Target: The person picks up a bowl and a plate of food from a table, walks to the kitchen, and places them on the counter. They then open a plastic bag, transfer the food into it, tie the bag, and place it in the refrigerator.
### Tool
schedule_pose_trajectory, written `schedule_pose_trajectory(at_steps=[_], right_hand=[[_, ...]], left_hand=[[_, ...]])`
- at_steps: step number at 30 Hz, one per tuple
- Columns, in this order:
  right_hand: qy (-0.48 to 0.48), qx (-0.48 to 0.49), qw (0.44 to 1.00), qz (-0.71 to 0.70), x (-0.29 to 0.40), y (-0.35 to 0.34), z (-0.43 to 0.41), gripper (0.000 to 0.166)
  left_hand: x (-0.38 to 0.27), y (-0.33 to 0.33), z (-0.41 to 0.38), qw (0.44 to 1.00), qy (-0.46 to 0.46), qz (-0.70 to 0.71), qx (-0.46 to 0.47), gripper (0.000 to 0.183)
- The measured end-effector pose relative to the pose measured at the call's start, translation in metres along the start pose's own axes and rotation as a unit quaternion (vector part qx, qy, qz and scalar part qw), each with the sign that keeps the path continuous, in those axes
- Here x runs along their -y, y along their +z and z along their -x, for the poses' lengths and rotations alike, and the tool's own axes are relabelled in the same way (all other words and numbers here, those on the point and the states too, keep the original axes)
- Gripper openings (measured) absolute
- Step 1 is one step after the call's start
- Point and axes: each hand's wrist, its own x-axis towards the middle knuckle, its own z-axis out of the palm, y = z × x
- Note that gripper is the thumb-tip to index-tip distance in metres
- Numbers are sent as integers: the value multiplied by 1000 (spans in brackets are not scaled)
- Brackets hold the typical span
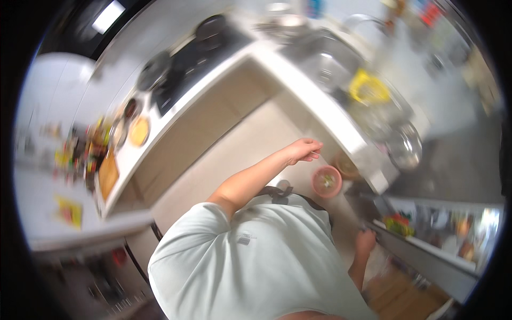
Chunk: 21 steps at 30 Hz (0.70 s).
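Observation:
In the middle of the view my left hand (306, 150) is held out in front of my body, palm down. Its fingers are loosely bent with small gaps between them, and I see nothing in it. Just beyond its fingertips, on the floor, stands a round pink bin (327, 181) with bits of pale and green waste inside. My right hand (365, 241) is low at my right side, fingers curled, by the near end of a grey panel (424, 250). Blur hides whether it grips a dark piece there.
A white counter edge (316, 96) bends around ahead, with a steel sink (328, 66), a yellow basket-like item (368, 88) and a steel bowl (405, 146). A black cooktop (188, 72) carries pans. Further left are a wooden board (108, 176) and bottles. Shelved goods (400, 226) show at right.

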Motion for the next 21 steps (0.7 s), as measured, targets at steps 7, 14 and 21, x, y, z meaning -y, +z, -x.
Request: schedule_pose_trajectory(at_steps=[7,14,21], right_hand=[[-154,21,980,124,100,-21,-93,27],[-451,91,886,61,362,-24,-103,30],[-218,738,487,-413,640,-47,8,64]], left_hand=[[49,-197,133,941,99,217,-239,30],[117,-280,215,840,134,368,-376,32],[102,-336,297,584,467,647,-151,79]])
